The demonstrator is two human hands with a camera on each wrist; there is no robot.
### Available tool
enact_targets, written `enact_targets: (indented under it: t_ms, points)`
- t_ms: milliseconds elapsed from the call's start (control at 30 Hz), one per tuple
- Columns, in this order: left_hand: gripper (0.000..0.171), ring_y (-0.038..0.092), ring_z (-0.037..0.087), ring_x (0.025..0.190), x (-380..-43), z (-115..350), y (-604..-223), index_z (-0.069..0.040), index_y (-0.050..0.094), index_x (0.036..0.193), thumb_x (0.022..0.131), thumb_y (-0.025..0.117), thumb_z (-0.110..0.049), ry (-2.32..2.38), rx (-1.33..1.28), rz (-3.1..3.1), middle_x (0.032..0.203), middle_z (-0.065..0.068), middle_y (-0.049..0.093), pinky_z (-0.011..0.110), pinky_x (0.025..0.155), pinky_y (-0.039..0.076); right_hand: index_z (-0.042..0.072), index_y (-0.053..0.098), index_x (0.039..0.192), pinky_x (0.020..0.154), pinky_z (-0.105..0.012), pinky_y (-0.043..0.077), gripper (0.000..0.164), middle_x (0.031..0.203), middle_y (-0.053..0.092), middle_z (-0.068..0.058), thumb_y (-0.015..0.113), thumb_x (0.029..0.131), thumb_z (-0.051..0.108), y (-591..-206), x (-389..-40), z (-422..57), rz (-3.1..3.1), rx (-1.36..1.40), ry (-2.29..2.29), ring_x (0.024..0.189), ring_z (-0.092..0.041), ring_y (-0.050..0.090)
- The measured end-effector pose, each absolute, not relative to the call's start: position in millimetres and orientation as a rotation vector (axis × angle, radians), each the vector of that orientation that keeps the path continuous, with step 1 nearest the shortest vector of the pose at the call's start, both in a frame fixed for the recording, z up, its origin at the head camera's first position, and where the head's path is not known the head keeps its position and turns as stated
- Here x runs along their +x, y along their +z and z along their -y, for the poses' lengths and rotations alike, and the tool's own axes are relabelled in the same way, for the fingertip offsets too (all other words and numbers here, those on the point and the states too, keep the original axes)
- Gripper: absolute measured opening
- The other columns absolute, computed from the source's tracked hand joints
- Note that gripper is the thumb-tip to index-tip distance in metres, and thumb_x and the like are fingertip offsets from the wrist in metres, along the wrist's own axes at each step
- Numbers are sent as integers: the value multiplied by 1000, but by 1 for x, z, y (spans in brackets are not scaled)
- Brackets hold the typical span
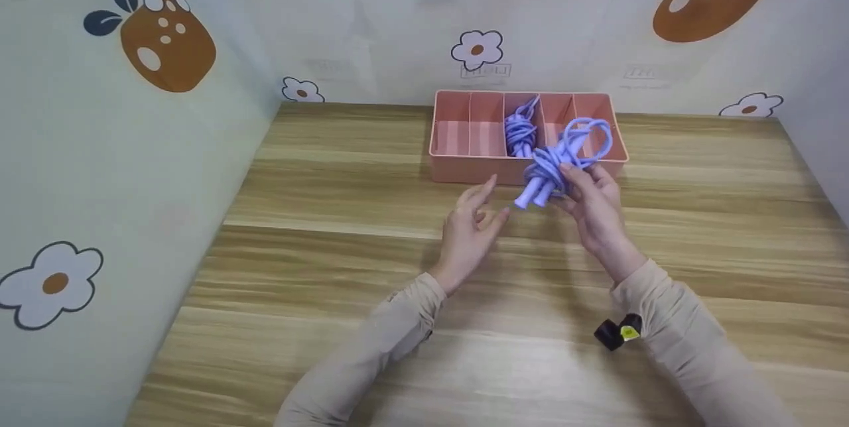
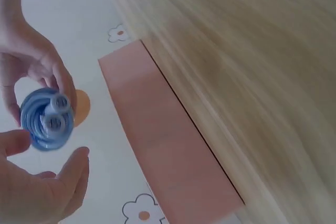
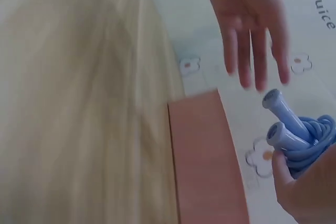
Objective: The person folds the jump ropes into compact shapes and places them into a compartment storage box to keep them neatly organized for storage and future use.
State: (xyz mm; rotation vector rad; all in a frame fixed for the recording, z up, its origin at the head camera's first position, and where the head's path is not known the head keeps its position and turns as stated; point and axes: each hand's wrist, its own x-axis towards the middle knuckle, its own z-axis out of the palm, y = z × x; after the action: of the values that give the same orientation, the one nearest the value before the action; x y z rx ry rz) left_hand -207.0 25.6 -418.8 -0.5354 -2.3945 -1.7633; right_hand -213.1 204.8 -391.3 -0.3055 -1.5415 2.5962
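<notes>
My right hand point(image 1: 600, 211) grips a blue jump rope point(image 1: 549, 168), its cord wound round two handles whose ends point down and left. A loop of cord sticks out above the fingers. Beside it on the left, my left hand point(image 1: 467, 235) holds nothing, thumb and fingers spread toward the handle ends. In the right wrist view that left hand point(image 3: 252, 24) hangs just off the handles. Behind the hands stands a pink divided box point(image 1: 464, 170); a second wound jump rope point(image 1: 521, 132) lies in its middle compartment. The held rope overlaps the box's right front in the head view.
The box stands at the back of a wooden table point(image 1: 318, 268), close to a patterned wall covering point(image 1: 391, 36). A small black object with a yellow label point(image 1: 611, 334) shows by the right sleeve.
</notes>
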Motion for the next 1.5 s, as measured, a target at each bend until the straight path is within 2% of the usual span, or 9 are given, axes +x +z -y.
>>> enact_targets:
  t_ms: [167, 367, 600, 1000, 1133, 1500]
  points:
    - [57, 35, 32, 128, -212, -7, -422, -5, 41, 135, 86, 61, -27, -1318, -716, 2633, 141, 18, 35, 45, 106, 29, 6, 47, 102, 58, -26, 56, 22, 77, 67, 1, 61, 86, 11, -373, -229, -237, 1770, -294, 2540, 68, -12, 64]
    - [66, 16, 35, 135, -214, 8, -429, -3, 30, 140, 89, 53, -40, -903, -760, 2811, 147, 22, 17, 52, 109, 17, 8, 48, 102, 50, -21, 53, 32, 74, 65, 6, 68, 81, 21, -356, -254, -261, 2182, -395, 2256, 60, -8, 61]
    - [77, 5, 36, 137, -217, 14, -436, -3, 18, 143, 89, 48, -49, -592, -603, 2917, 149, 21, 6, 57, 108, 2, 4, 48, 105, 54, -24, 55, 45, 74, 58, 7, 67, 79, 35, -345, -283, -276, 2588, -429, 1774, 60, -5, 60]
    - [80, 8, 39, 136, -218, 14, -441, -4, 22, 143, 86, 50, -53, -521, -521, 2957, 148, 23, 9, 60, 107, 4, 1, 51, 99, 51, -27, 54, 51, 73, 56, -1, 68, 75, 42, -344, -320, -272, 2825, -438, 1447, 55, -9, 57]
    - [80, 7, 38, 136, -218, 14, -440, -4, 22, 143, 86, 50, -54, -488, -505, 2981, 149, 23, 8, 60, 107, 4, -1, 51, 100, 53, -28, 55, 53, 79, 57, -5, 68, 75, 43, -351, -327, -267, 2840, -470, 1389, 56, -9, 57]
    - [79, 9, 38, 136, -214, 9, -446, -3, 24, 142, 87, 48, -54, -477, -545, 3007, 148, 23, 10, 62, 106, 12, -3, 54, 102, 44, -19, 46, 55, 86, 54, -10, 65, 75, 44, -360, -339, -258, 2837, -486, 1129, 61, -11, 50]
